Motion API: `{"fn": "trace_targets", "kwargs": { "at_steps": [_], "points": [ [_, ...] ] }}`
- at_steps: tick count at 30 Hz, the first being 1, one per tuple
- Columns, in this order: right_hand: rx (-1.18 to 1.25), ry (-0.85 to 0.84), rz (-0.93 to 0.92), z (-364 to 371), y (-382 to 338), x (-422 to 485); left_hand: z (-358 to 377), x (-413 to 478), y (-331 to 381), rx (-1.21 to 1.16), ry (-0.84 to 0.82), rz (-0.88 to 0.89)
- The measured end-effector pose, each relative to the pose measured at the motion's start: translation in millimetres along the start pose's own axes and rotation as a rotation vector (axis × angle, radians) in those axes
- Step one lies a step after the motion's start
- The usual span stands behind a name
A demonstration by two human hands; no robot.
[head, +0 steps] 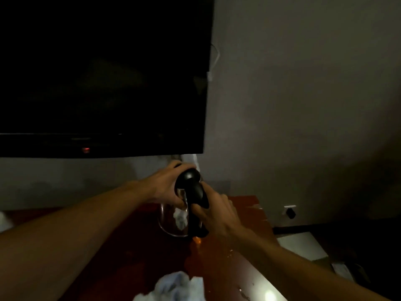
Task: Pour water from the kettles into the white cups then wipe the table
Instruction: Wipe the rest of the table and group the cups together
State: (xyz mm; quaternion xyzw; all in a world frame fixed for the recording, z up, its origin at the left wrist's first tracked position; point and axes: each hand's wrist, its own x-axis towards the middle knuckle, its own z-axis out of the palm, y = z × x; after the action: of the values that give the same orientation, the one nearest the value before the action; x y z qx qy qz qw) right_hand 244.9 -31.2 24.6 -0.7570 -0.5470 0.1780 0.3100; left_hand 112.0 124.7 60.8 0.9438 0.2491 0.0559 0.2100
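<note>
Cloth (pixel 173 285) is lying at six o'clock; left hand (pixel 167 183) and right hand (pixel 217 213) are clasping the kettle (pixel 191 183), seemingly mid-pour; next needs steady aim.

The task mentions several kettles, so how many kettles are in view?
1: a glass kettle over the reddish table, gripped by the left hand and right hand. Others may be hidden.

A dim room seen from above two bare forearms reaching forward. The left hand (pixel 166 184) curls over the black lid of a glass kettle (pixel 168 223), while the right hand (pixel 218 213) grips its black handle from the side. The kettle stands on a reddish-brown surface (pixel 130 253) with a wet patch (pixel 195 255) just in front of it. A crumpled pale cloth (pixel 176 286) lies at the near edge. A large dark screen (pixel 97 72) hangs on the wall above.
</note>
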Motion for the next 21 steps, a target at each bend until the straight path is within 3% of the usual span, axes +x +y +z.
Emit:
{"fn": "trace_targets", "kwargs": {
  "at_steps": [11, 21],
  "points": [
    [0.026, -0.188, -0.205, 160, -169, -31, -56, -228, -127, 0.010, 0.083, -0.241],
    [-0.068, -0.246, -0.214, 213, -210, -52, -44, -301, -161, -0.028, 0.171, -0.294]
  ]
}}
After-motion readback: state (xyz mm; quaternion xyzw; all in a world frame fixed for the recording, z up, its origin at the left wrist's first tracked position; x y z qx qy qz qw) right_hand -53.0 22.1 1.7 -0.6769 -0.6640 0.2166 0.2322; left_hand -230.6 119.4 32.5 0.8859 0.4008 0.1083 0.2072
